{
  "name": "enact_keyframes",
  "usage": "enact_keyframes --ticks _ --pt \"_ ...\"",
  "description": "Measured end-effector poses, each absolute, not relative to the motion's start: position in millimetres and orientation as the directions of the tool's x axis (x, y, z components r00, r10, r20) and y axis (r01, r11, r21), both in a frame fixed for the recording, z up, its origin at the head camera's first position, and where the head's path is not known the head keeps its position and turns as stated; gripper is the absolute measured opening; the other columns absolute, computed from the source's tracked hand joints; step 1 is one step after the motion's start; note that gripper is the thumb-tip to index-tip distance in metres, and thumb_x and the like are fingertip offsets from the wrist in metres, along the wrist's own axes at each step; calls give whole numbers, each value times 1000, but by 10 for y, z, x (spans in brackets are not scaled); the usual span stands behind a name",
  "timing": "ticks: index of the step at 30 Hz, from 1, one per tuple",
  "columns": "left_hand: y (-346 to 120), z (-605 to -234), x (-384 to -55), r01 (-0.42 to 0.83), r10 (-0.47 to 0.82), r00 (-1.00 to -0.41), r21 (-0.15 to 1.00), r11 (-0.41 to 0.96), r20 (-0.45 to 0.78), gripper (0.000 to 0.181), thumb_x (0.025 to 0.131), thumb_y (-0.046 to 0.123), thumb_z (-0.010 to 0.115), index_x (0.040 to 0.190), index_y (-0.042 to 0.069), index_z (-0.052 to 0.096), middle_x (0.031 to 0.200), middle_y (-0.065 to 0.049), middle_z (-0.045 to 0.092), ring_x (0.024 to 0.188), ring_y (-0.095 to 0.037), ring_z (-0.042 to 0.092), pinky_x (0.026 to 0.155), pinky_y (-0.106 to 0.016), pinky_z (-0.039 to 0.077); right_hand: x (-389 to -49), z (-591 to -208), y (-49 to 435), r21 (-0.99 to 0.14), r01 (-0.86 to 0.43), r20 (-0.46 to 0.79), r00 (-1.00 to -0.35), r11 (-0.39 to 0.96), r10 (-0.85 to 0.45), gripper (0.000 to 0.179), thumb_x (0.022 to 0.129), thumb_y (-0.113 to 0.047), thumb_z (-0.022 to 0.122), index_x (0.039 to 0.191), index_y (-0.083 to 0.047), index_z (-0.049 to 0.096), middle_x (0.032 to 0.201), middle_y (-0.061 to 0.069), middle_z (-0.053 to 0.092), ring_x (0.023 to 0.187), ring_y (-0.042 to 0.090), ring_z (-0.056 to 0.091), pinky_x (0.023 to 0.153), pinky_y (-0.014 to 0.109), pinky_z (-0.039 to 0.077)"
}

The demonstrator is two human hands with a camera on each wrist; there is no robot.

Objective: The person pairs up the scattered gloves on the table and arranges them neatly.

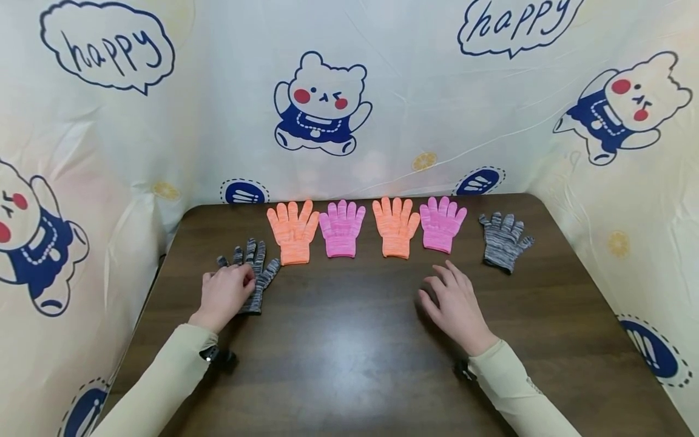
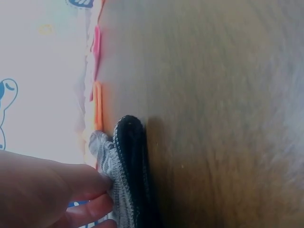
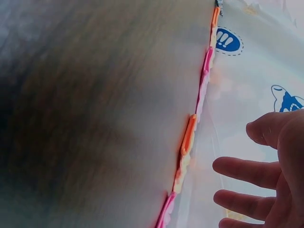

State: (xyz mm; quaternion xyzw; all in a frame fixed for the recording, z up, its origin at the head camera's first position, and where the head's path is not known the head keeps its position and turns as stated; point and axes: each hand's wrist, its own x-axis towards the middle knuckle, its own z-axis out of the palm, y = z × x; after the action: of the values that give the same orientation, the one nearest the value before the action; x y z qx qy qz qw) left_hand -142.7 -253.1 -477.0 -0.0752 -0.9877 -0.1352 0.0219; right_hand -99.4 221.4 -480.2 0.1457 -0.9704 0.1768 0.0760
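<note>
On the left side of the table lies a dark grey knitted glove [image 1: 256, 288], its fingers pointing away and its cuff toward me. My left hand [image 1: 226, 291] is over it with fingers curled, pinching the knit, and covers part of the palm. The left wrist view shows the fingertips [image 2: 102, 183] at the grey fabric, beside the dark cuff opening [image 2: 130, 142]. My right hand [image 1: 455, 303] hovers over the right half of the table, fingers spread and loosely bent, holding nothing. Nearest to it is a pink glove [image 1: 443, 224].
Along the far edge lie an orange glove [image 1: 295, 233], a pink glove [image 1: 342, 229] and another orange glove [image 1: 396, 229]. A second grey glove [image 1: 502, 243] lies at the far right. A printed cloth [image 1: 409, 91] hangs behind and beside the brown table [image 1: 349, 358].
</note>
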Motion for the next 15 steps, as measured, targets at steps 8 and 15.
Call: enact_keyframes --ticks 8,15 --pt "-2489 -4753 -1277 163 154 -987 262 951 54 5 94 12 74 90 10 72 85 -9 70 80 -34 65 75 -61 44 -988 -4812 2203 -331 -310 203 -946 891 -254 28 97 -27 72 113 -3 75 141 26 58 145 49 37 116 69 30" --pt "-2413 -4743 -1160 204 189 -979 273 940 80 5 93 11 74 89 10 72 83 -7 69 76 -31 65 75 -63 48 -981 -4801 2201 -333 -301 184 -950 894 -251 28 98 -27 72 113 -3 74 141 26 58 145 50 37 116 70 30"
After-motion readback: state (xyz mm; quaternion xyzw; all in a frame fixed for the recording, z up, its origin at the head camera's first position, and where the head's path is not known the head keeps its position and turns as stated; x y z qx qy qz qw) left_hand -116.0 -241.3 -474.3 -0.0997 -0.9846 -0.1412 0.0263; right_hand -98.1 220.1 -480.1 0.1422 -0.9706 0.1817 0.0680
